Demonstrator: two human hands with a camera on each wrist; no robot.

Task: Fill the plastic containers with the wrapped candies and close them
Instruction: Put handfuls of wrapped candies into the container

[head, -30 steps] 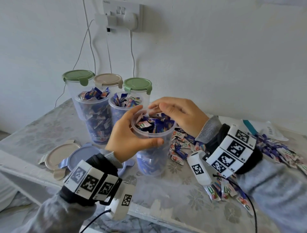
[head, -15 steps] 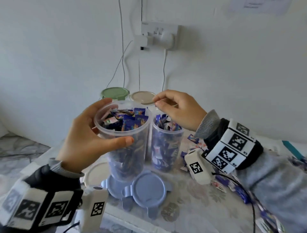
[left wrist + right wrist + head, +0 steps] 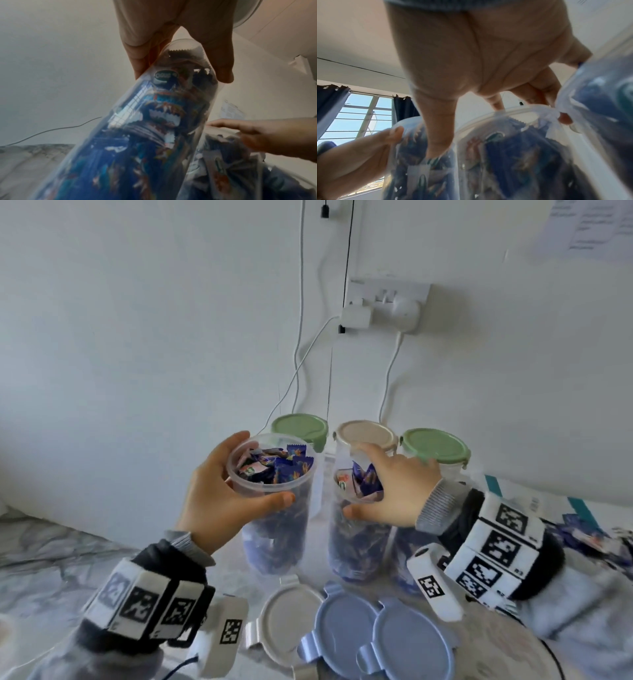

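Observation:
My left hand (image 3: pixel 263 467) grips an open clear container (image 3: pixel 274 529) just under its rim; it is full of blue wrapped candies (image 3: pixel 274 467). In the left wrist view the same container (image 3: pixel 154 135) slants away from my left hand (image 3: pixel 180 67). My right hand (image 3: pixel 363 484) grips a second open, filled container (image 3: pixel 356 549) beside it, fingers over the rim and thumb on the near wall. From the right wrist, the thumb (image 3: pixel 440 135) lies on that container (image 3: pixel 505 155). Whether the left container touches the table I cannot tell.
Three lidded containers stand against the wall: green (image 3: pixel 299 428), beige (image 3: pixel 364 434), green (image 3: pixel 433 445). A third open container (image 3: pixel 404 556) sits behind my right wrist. A pale lid (image 3: pixel 291 621) and two blue lids (image 3: pixel 346 631) lie in front. Loose candies (image 3: pixel 582 537) lie at the right.
My left hand has carried its container left, over beside the other open ones. My right hand left that container's mouth and took hold of the second container's rim. The view swung upward.

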